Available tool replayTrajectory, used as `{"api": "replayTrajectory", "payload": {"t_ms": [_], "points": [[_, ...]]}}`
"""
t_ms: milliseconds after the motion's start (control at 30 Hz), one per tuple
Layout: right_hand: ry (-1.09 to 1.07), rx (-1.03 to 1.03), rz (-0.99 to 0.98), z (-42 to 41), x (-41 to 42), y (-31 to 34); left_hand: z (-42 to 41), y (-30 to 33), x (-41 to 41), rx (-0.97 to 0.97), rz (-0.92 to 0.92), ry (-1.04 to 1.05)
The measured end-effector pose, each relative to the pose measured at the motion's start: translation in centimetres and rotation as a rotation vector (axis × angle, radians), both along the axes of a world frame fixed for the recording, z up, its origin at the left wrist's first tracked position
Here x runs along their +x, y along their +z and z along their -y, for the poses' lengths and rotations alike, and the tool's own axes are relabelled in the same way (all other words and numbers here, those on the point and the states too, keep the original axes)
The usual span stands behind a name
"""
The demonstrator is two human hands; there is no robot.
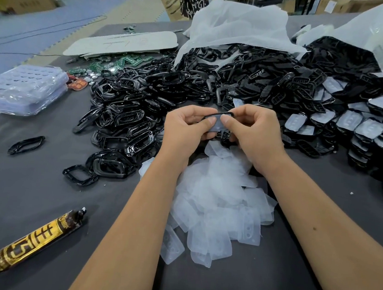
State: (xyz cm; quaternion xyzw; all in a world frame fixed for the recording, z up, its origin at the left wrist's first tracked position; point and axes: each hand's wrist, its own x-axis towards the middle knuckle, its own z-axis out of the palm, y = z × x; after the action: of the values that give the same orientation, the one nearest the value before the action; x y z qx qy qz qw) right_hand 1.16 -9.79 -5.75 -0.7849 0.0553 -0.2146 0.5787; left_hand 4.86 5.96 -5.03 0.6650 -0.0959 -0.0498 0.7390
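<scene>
My left hand (186, 126) and my right hand (252, 132) meet over the middle of the table. Together they pinch one black plastic frame (219, 113) with a translucent white rubber pad (216, 126) pressed into it; both thumbs lie on the pad. Under my wrists lies a heap of loose translucent pads (217, 208). A big pile of black frames (127, 117) spreads to the left and behind my hands. At the right stand stacks of assembled frames with pads (372, 129).
The dark grey table (41, 191) also holds a gold and brown wrapped stick (31, 244) at the front left, two stray frames (25, 144), stacked clear plastic trays (27, 89), green circuit boards (114, 65), and white bags (239, 25) at the back.
</scene>
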Motion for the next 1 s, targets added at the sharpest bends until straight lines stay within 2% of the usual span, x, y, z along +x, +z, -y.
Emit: {"api": "replayTrajectory", "payload": {"t_ms": [533, 700, 1000], "points": [[0.002, 0.003, 0.022, -0.17, -0.20, 0.19, 0.00, -0.39, 0.18, 0.054, 0.040, 0.029], [0.076, 0.075, 0.023, -0.18, -0.26, 0.24, -0.04, -0.41, 0.12, 0.009, 0.044, 0.029], [0.083, 0.182, -0.014, 0.00, 0.03, 0.09, 0.06, 0.13, -0.18, 0.011, 0.011, -0.008]]}}
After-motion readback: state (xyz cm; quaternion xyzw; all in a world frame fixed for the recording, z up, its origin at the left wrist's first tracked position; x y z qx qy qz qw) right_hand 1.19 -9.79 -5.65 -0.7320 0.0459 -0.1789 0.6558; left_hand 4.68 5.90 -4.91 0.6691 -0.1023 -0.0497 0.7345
